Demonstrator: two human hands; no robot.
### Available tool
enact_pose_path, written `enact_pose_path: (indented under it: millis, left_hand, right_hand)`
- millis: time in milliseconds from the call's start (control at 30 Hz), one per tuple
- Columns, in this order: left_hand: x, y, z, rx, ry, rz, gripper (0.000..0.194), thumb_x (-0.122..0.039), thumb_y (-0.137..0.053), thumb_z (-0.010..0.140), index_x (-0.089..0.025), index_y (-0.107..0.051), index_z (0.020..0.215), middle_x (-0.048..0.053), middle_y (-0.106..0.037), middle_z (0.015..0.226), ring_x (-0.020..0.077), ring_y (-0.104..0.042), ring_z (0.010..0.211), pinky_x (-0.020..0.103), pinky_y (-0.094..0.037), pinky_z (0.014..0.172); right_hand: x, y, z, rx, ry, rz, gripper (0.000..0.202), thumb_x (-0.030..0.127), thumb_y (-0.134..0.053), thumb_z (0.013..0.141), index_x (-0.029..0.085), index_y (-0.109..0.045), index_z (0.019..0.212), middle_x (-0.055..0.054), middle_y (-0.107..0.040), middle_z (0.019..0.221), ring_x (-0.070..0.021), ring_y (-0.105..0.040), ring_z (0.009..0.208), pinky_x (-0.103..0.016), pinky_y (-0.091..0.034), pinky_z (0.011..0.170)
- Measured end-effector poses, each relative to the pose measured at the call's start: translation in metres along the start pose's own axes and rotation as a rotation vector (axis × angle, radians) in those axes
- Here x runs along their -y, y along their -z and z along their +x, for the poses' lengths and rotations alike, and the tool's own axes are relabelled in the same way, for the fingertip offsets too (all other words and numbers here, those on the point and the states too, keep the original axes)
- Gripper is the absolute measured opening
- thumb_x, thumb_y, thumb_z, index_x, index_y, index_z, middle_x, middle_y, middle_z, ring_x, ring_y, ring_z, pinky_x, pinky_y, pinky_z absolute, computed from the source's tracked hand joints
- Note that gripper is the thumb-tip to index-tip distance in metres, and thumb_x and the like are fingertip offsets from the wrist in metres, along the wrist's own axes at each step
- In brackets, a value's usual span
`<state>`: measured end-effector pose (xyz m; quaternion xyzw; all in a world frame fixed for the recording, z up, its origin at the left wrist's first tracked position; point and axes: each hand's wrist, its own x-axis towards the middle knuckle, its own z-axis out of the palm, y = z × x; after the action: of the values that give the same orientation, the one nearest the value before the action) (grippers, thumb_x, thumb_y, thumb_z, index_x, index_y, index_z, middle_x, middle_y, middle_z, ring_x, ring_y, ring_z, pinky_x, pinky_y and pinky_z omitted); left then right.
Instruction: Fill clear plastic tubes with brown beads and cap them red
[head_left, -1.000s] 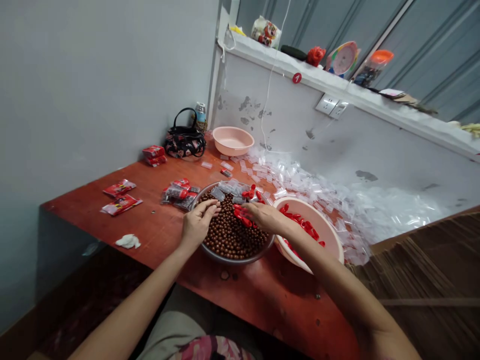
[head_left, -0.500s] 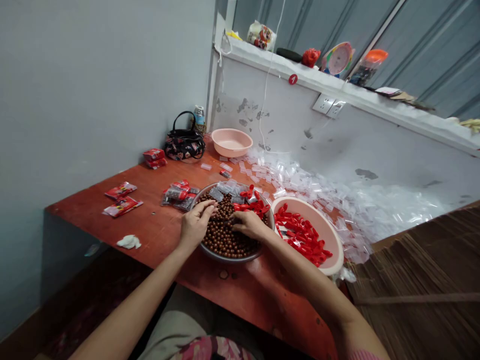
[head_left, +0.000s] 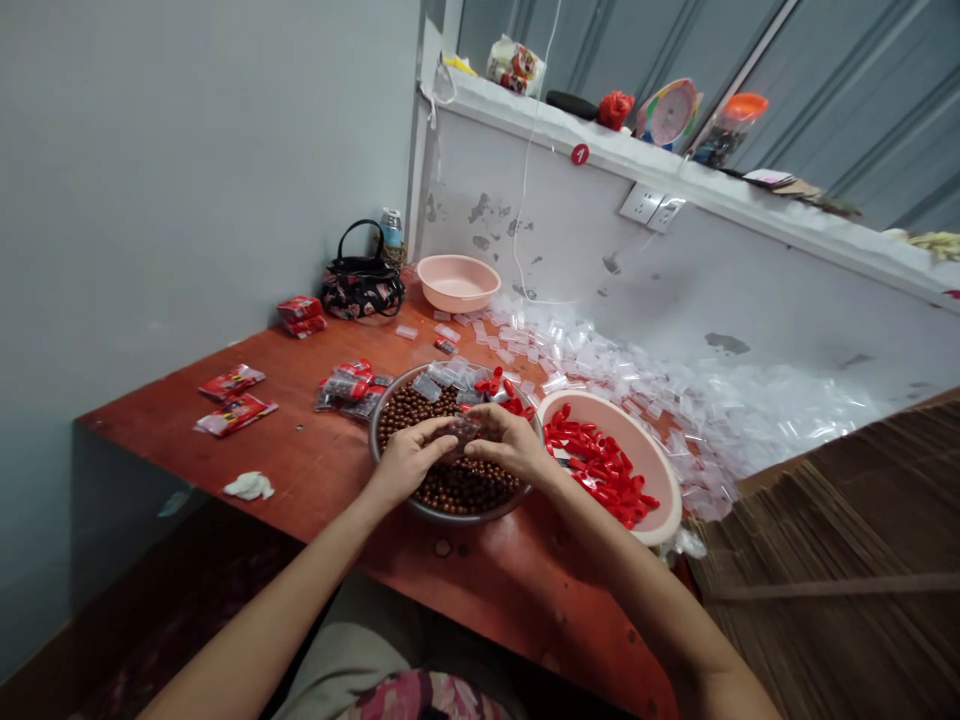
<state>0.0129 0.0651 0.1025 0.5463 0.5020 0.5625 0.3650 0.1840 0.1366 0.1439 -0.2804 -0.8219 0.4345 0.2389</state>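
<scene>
Both hands meet above a metal bowl (head_left: pixel 377 462) of small brown balls (head_left: pixel 457 490). Between their fingertips is a small clear plastic case (head_left: pixel 463 432), with something dark inside that I cannot make out. My left hand (head_left: pixel 409 460) pinches its left side. My right hand (head_left: pixel 510 440) closes on the right side, its fingers partly covering the case. Flat clear plastic pieces (head_left: pixel 442 378) lie on the balls at the bowl's far side. Several red plastic pieces (head_left: pixel 499 385) rest there too, partly behind my right hand.
A pink basin (head_left: pixel 660 470) of red pieces stands right of the bowl. Clear cases (head_left: pixel 660 400) are heaped along the wall. Red packets (head_left: pixel 349 385) lie left; a handbag (head_left: pixel 364 285) and another pink basin (head_left: pixel 457 285) are behind. Cardboard (head_left: pixel 840 530) is stacked at right.
My right hand has risen out of the brown balls and come to my left hand. The hands now hold the clear case together. The view has shifted slightly.
</scene>
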Motion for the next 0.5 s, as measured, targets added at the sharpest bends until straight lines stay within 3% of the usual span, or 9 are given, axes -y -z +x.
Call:
enact_pose_path:
  millis: [100,267,367,500]
  left_hand:
    - [0.003,0.000,0.000,0.024,0.027,-0.032,0.037,-0.034,-0.058,0.073,-0.017,-0.063,0.105,0.006,-0.065,0.108,0.0238,-0.059,0.099,0.038,-0.045,0.089]
    - [0.000,0.002,-0.001,0.030,0.005,0.012,0.034,-0.032,-0.058,0.073,-0.017,-0.064,0.103,0.006,-0.065,0.107,0.0228,-0.059,0.100,0.036,-0.042,0.093]
    - [0.000,0.002,-0.001,0.029,-0.001,-0.015,0.035,-0.033,-0.058,0.074,-0.016,-0.063,0.105,0.006,-0.065,0.109,0.0224,-0.058,0.102,0.035,-0.041,0.093]
    - [0.002,0.001,-0.003,-0.062,-0.001,-0.126,0.040,-0.036,-0.057,0.076,-0.014,-0.059,0.109,0.008,-0.063,0.111,0.0223,-0.058,0.100,0.035,-0.044,0.089]
  right_hand:
    - [0.011,0.010,-0.002,0.004,0.136,-0.184,0.039,0.028,-0.058,0.078,0.020,-0.049,0.115,-0.003,-0.063,0.095,-0.0129,-0.059,0.080,-0.026,-0.046,0.075]
    - [0.018,0.018,0.003,0.062,0.322,-0.340,0.024,0.023,-0.054,0.081,0.020,-0.059,0.105,-0.003,-0.065,0.096,-0.0141,-0.061,0.084,-0.026,-0.046,0.078]
    - [0.016,0.017,0.006,0.077,0.355,-0.314,0.027,0.023,-0.055,0.081,0.021,-0.059,0.107,-0.003,-0.066,0.096,-0.0137,-0.062,0.084,-0.024,-0.046,0.076]
    - [0.009,0.023,0.007,0.034,0.268,-0.223,0.042,0.026,-0.052,0.083,0.021,-0.044,0.124,-0.003,-0.065,0.098,-0.0119,-0.062,0.079,-0.024,-0.047,0.073]
